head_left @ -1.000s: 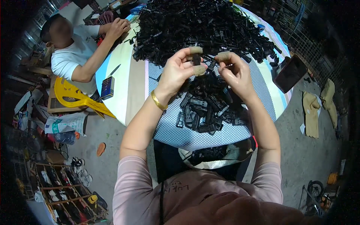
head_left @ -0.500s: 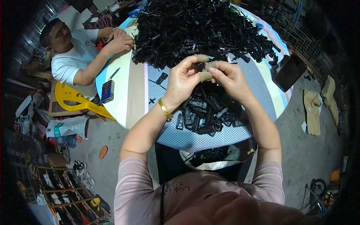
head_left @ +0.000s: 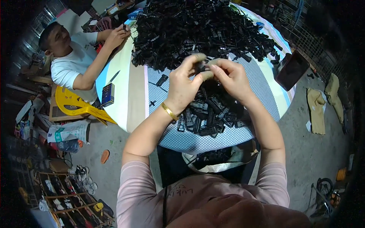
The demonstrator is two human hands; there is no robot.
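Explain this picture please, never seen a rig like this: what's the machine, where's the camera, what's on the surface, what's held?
There's no machine: these are a person's bare left hand and right hand. A wide fisheye camera on their head looks down, so straight edges bend near the rim, and the picture's left is the person's left.

The table bears a big heap of black parts, with a smaller pile nearer the wearer. A small box stands toward the left.

The left hand, with tan wraps on its fingertips, holds a small dark part. Fingers mostly hide it, so I can't tell whether the right hand grips it too. Another person's hands are at the upper left.
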